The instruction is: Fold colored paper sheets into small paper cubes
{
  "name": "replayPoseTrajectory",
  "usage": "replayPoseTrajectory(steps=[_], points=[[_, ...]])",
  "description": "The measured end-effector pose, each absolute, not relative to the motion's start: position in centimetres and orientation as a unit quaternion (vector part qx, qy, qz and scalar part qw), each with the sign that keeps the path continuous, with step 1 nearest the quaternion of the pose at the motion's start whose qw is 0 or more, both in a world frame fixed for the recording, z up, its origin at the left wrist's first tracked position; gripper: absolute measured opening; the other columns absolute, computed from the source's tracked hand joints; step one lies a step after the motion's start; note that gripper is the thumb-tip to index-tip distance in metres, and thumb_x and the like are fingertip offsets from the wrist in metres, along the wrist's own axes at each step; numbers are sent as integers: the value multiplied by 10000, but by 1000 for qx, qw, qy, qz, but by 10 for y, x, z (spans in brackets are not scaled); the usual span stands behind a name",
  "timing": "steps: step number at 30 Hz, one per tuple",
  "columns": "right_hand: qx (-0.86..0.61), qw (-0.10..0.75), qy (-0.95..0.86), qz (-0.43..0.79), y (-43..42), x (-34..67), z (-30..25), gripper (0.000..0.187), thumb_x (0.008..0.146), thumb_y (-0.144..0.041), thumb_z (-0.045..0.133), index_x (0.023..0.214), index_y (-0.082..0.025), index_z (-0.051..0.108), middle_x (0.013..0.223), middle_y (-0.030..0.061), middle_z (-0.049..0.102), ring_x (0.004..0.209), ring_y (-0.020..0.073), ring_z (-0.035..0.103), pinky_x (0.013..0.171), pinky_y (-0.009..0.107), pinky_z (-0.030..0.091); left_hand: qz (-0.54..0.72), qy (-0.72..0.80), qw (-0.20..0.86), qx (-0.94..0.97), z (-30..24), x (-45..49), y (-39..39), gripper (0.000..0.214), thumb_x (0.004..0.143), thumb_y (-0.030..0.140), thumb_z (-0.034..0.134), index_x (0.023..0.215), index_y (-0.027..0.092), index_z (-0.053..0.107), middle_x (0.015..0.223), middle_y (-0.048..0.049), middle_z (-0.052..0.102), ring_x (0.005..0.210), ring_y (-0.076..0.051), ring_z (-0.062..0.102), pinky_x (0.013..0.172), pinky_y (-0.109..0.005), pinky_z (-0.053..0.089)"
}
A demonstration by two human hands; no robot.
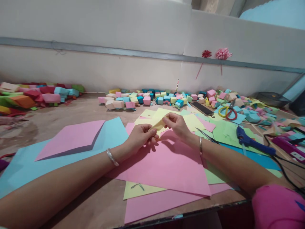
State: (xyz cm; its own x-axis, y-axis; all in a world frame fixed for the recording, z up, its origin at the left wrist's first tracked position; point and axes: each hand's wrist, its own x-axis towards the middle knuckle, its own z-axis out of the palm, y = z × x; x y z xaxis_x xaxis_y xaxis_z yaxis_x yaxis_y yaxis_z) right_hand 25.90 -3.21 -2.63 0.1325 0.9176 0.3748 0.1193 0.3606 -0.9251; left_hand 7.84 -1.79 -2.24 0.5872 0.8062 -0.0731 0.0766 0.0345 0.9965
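A small folded piece of yellow paper (158, 124) is stretched between my two hands, above a large pink sheet (166, 168). My left hand (142, 136) is closed on its lower left end, thumb on top. My right hand (177, 125) pinches its upper right end. Both hands are over the middle of the paper pile. Just right of my right wrist lie dark-bladed scissors or a similar pointed tool (205, 133), partly hidden by my forearm. Yellow sheets (194, 121) spread out behind my hands.
Folded paper boxes (147, 100) line the wall, with a brighter heap (51, 97) at left. A blue glue gun (254, 141), a phone (202, 108), red-and-yellow-handled scissors (228, 113) and a purple power strip (289, 148) lie at right. Blue paper (30, 168) lies at left.
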Motion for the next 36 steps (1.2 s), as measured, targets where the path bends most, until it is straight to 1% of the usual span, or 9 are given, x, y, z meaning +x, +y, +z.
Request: replayPoseTrajectory(steps=[4, 6, 10, 14, 17, 20, 23, 29, 36], points=[[-504, 587, -561, 294, -30, 262, -28, 191, 701, -320, 624, 584, -183, 563, 521, -31, 533, 494, 103, 499, 480, 236, 393, 262, 355, 611, 657, -20, 79, -22, 283, 832, 421, 628, 751, 159, 555, 501, -2, 610, 425, -161, 633, 340, -199, 326], [-539, 554, -567, 284, -29, 264, -29, 184, 688, -296, 605, 554, -183, 548, 493, -32, 525, 473, 107, 500, 469, 238, 373, 276, 383, 555, 684, -20, 79, -23, 223, 847, 389, 592, 849, 166, 575, 510, 27, 588, 398, -143, 588, 366, -223, 350], [-600, 470, -602, 235, -28, 267, -31, 192, 693, -269, 546, 521, -189, 516, 481, -34, 508, 483, 107, 478, 465, 235, 328, 276, 414, 295, 816, -25, 76, -23, 229, 821, 281, 599, 1032, 198, 566, 652, 23, 620, 538, -156, 584, 509, -277, 401], [-605, 426, -635, 223, -29, 271, -36, 167, 664, -222, 541, 504, -191, 509, 465, -47, 463, 493, 105, 439, 472, 239, 290, 190, 324, 28, 927, -27, 74, -30, 150, 854, 294, 576, 778, 186, 646, 858, -76, 614, 816, -228, 554, 656, -334, 399], [-621, 339, -691, 148, -28, 274, -39, 173, 701, -219, 547, 532, -190, 526, 529, -28, 509, 538, 114, 445, 506, 254, 280, 115, 284, -56, 950, -28, 75, -41, 203, 882, 249, 539, 729, 165, 643, 817, -90, 605, 788, -230, 525, 655, -343, 386], [-644, 245, -724, 37, -26, 276, -40, 66, 717, -231, 601, 673, -182, 608, 692, 20, 592, 657, 148, 493, 560, 262, 304, 70, 279, -105, 952, -30, 76, -55, 160, 888, 215, 520, 802, 146, 636, 770, -86, 613, 707, -222, 512, 633, -362, 369], [-636, 210, -741, -39, -28, 273, -36, 142, 745, -231, 634, 873, -175, 659, 859, 64, 617, 806, 188, 519, 636, 275, 337, 63, 286, -131, 947, -33, 76, -68, 149, 888, 236, 527, 834, 140, 627, 773, -85, 604, 706, -230, 495, 626, -380, 357], [-516, 24, -851, -94, -60, 245, -24, 136, 821, -145, 578, 728, -170, 674, 837, 93, 619, 808, 219, 501, 628, 338, 285, 150, 292, -58, 943, -33, 79, -70, 99, 831, 204, 585, 743, 165, 610, 814, -75, 585, 761, -222, 476, 674, -382, 371], [-508, -43, -856, -90, -84, 232, -18, 172, 880, -155, 529, 777, -170, 666, 866, 110, 631, 847, 243, 505, 648, 364, 283, 141, 260, -40, 954, -27, 78, -63, 269, 886, 274, 505, 637, 204, 581, 720, -58, 570, 715, -216, 476, 663, -388, 365]])
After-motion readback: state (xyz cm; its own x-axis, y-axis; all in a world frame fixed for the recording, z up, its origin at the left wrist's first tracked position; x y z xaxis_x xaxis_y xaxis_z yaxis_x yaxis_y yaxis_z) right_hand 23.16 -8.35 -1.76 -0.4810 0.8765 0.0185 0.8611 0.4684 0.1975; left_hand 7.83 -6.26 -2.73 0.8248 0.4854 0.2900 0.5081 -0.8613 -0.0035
